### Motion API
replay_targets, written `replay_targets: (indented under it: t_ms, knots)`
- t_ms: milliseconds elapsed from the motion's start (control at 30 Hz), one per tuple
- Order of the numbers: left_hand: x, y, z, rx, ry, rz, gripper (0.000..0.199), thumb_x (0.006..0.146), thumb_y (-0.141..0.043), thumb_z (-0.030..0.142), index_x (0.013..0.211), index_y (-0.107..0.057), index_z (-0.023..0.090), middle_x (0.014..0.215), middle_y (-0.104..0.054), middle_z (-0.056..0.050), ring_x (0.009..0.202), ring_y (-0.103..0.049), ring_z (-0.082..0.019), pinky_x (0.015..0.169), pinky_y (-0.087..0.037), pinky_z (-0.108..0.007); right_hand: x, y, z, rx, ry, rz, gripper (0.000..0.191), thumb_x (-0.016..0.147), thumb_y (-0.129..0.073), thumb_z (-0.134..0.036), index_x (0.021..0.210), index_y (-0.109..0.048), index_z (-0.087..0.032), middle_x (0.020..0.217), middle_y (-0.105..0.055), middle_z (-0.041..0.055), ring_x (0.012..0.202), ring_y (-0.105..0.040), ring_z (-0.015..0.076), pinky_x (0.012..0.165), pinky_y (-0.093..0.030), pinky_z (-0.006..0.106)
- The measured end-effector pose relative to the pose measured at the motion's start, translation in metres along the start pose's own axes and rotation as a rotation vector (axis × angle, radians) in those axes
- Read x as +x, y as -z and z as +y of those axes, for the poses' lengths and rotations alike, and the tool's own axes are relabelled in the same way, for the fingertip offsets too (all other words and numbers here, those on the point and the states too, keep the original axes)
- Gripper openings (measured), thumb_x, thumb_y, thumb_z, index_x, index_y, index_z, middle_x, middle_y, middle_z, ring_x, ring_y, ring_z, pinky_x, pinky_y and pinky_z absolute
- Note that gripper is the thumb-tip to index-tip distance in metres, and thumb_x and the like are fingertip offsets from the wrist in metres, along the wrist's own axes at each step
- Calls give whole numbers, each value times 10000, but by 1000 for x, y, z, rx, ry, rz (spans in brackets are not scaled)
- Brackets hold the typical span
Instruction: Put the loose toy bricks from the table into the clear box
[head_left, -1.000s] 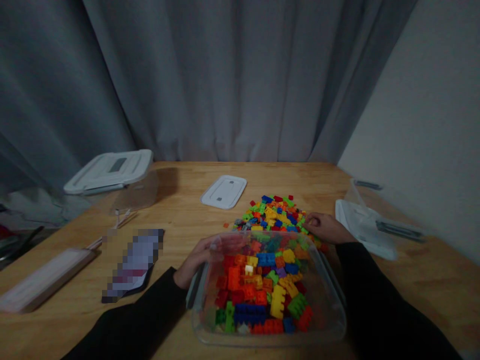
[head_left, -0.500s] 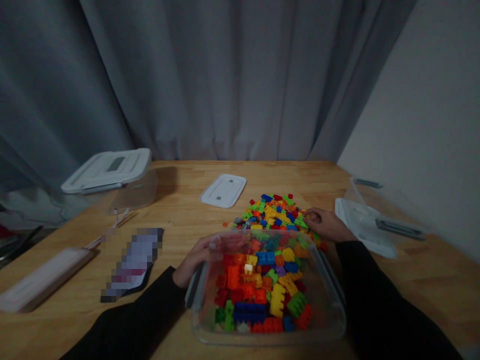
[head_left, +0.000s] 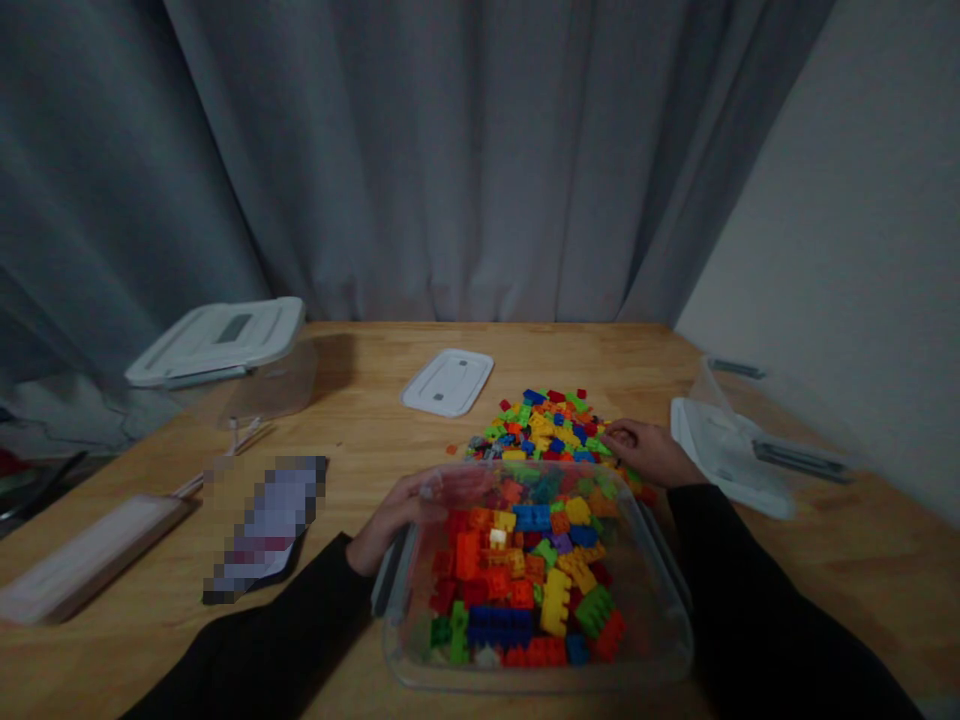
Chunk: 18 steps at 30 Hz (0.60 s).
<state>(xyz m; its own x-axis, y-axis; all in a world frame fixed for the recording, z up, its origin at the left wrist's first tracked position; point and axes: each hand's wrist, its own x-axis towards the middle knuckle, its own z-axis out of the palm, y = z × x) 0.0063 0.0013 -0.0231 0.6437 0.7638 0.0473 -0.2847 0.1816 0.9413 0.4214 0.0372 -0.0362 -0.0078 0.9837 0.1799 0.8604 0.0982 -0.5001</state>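
Note:
A clear plastic box (head_left: pixel 645 655) holding large toy building bricks (head_left: pixel 501 626) in red, orange, yellow, blue and green stands right in front of me. My left hand (head_left: pixel 405 510) is closed on its far left corner, with the fingers behind the back wall, seen dimly through the plastic. Beyond the box lies a loose pile of small mixed-colour bricks (head_left: pixel 544 425). At the right side of that pile, my right hand (head_left: pixel 646 450) has its fingers curled together among the bricks. Whatever is between those fingertips is hidden.
To the left are a lidded clear box (head_left: pixel 281 380), a white power strip (head_left: pixel 97 555) with cables, and a pixelated phone-like object (head_left: pixel 270 530). A white lid (head_left: pixel 448 382) lies behind the pile. Another clear box (head_left: pixel 772 405) rests on a white lid (head_left: pixel 694 430) at right.
My right hand has shifted very slightly left at the pile's edge, its fingers still curled. My left hand and the box have stayed in place.

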Motion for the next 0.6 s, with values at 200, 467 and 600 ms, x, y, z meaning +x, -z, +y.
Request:
replay_targets:
  t_ms: [200,467,600]
  knots:
    - [1,1,-1,1,-10,5,606,670,-623,170,1266,-729,212,1303,-742,-73,1300,-616,-355,1204,-346,-520,0,-1,0,10,-12,-23,378,878,-599,-550,974,-731,-209,831,-768,42,755,-703,201,684,-493,298]
    - [0,3,-1,24,-20,-24,643,694,-614,179,1332,-691,210,1370,-704,-83,1341,-581,-367,1216,-326,-538,-1,-1,0,-6,-14,-21,306,890,-585,-485,920,-745,-225,872,-782,48,797,-714,209,705,-501,307]
    - [0,0,1,43,-25,-14,618,694,-623,167,1302,-715,219,1346,-720,-75,1322,-597,-366,1209,-344,-527,0,-2,4,-2,-6,-11,273,889,-587,-446,905,-751,-228,858,-786,46,779,-718,206,700,-512,304]
